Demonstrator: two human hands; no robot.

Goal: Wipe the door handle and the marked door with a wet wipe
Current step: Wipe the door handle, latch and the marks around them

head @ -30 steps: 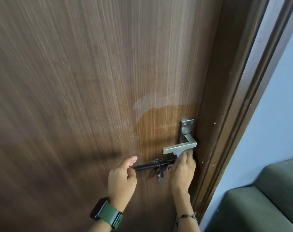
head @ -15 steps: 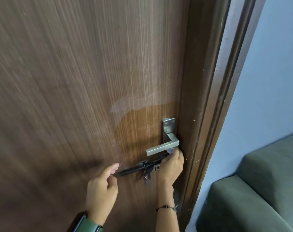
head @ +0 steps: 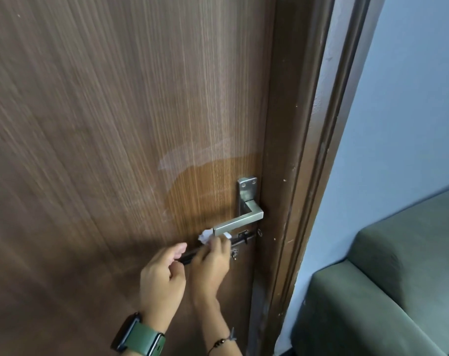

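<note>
Under the squared steel door handle, the right hand pinches a crumpled white wet wipe; beside it, the left hand hangs loosely curled, holding nothing, against the wood-grain door.

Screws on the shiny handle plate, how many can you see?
2, side by side at the top of the handle plate: left screw, right screw. Lower ones may be hidden.
</note>
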